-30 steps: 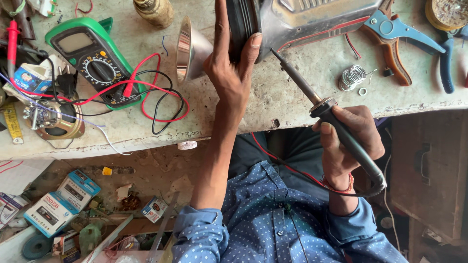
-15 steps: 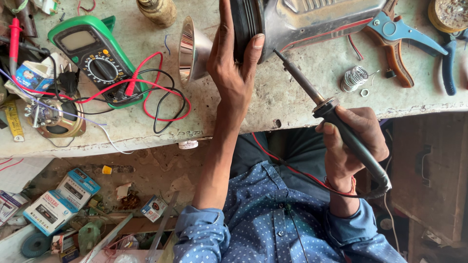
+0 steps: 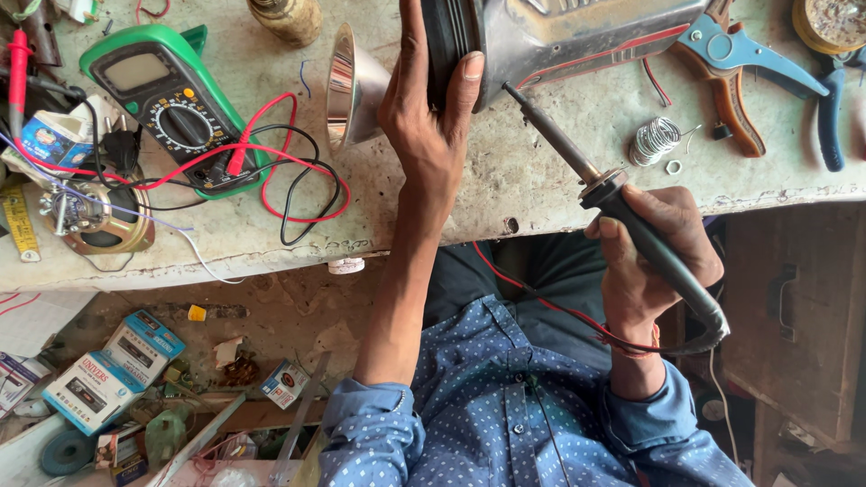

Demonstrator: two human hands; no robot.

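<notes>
My left hand [image 3: 433, 117] grips the black ribbed front end of a torch body [image 3: 559, 36] lying on the workbench. A shiny cone-shaped reflector [image 3: 354, 86] rests just left of that hand. My right hand [image 3: 654, 248] holds a black soldering iron [image 3: 622, 203] by its handle, its metal tip pointing up-left and touching the torch body. A coil of solder wire [image 3: 656, 140] lies on the bench to the right of the tip.
A green multimeter [image 3: 167, 104] with red and black leads sits at left, near a small speaker [image 3: 95, 216]. Blue-handled cutters [image 3: 749, 59] and pliers [image 3: 834, 113] lie at right. Small boxes [image 3: 113, 370] and scraps litter the floor below the worn bench edge [image 3: 271, 257].
The soldering iron's tip has shifted slightly toward the torch body. My left hand keeps its hold on the torch.
</notes>
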